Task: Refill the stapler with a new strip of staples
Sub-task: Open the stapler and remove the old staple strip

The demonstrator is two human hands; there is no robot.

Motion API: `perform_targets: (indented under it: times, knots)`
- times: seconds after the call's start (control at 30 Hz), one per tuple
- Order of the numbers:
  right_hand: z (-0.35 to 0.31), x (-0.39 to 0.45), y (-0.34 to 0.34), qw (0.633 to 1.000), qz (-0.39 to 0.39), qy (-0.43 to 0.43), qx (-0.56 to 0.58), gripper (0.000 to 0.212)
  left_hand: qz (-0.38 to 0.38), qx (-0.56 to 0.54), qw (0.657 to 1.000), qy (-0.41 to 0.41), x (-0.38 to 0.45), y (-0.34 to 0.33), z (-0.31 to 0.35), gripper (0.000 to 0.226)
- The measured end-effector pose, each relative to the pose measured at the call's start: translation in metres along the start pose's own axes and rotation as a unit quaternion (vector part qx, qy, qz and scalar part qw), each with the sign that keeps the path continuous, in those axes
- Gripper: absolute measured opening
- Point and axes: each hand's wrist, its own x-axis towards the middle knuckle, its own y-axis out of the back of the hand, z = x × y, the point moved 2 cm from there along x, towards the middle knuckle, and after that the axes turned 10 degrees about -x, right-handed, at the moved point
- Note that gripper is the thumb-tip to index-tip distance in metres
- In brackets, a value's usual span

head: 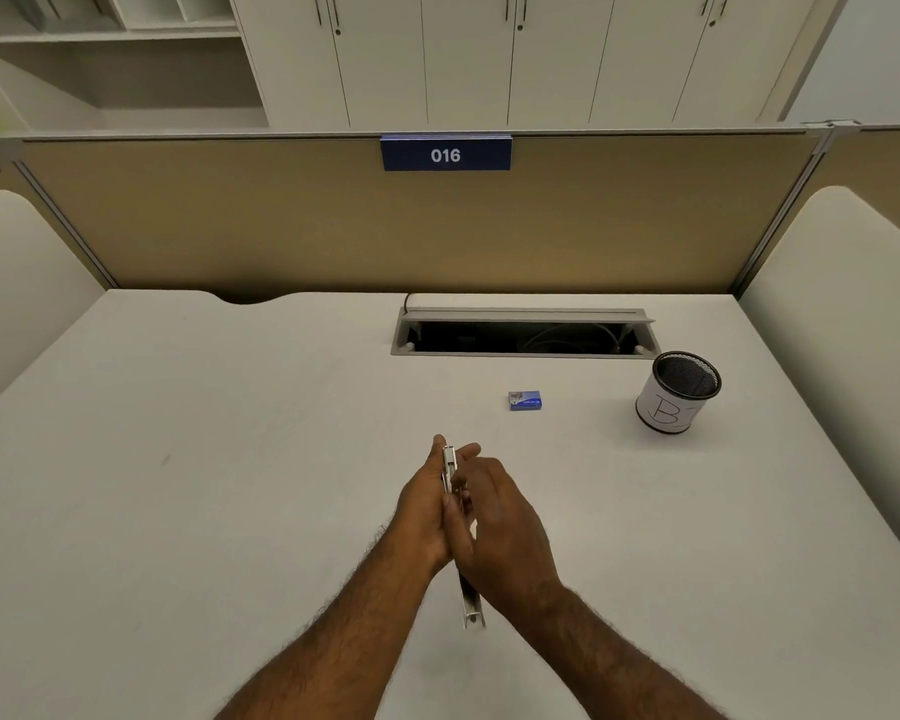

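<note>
While both hands are pressing together over the near middle of the tabletop (230,459), the stapler (470,605) is sitting sandwiched between them, opened out long, metal ends poking out front and back. Left hand (422,511) is cupping it from the side, fingers closed around the body. Right hand (500,522) is wrapping over the top, gripping it too. Whether a strip is already in the channel, can't tell, since the hands are hiding it. My take: keep the magazine level, seat the strip legs-down and flush before closing, no forcing. Staple box (525,401) is lying further out, well apart. Mesh pen cup (676,394) is standing far right, beside the cable hatch (523,335).
</note>
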Motion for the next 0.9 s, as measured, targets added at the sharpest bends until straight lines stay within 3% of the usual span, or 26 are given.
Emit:
perform_targets:
  times: [0.2,0.4,0.47,0.57,0.7,0.9]
  knots:
    - [-0.006,-0.016,-0.002,0.998,0.050,0.046,-0.003,0.011,0.016,0.014,1.000,-0.006,0.004,0.002,0.005,0.054]
    - [-0.002,-0.005,-0.001,0.977,0.001,-0.123,0.176,0.012,-0.043,0.010,0.999,0.004,0.002,0.006,0.002,0.052]
    - [0.002,0.004,0.000,0.978,-0.036,-0.144,0.149,0.020,-0.054,0.002,0.998,0.014,-0.001,0.005,0.000,0.051]
    - [0.005,0.009,0.001,0.988,-0.086,-0.107,0.065,0.035,-0.027,0.032,0.999,0.001,0.000,0.006,-0.003,0.052]
    - [0.008,0.009,-0.002,0.990,-0.116,-0.083,0.013,0.037,0.000,0.046,0.999,-0.005,-0.001,0.007,-0.003,0.053]
    - [0.007,-0.005,-0.005,0.988,-0.064,-0.101,0.102,0.024,0.004,0.043,0.999,-0.016,-0.002,0.008,0.002,0.054]
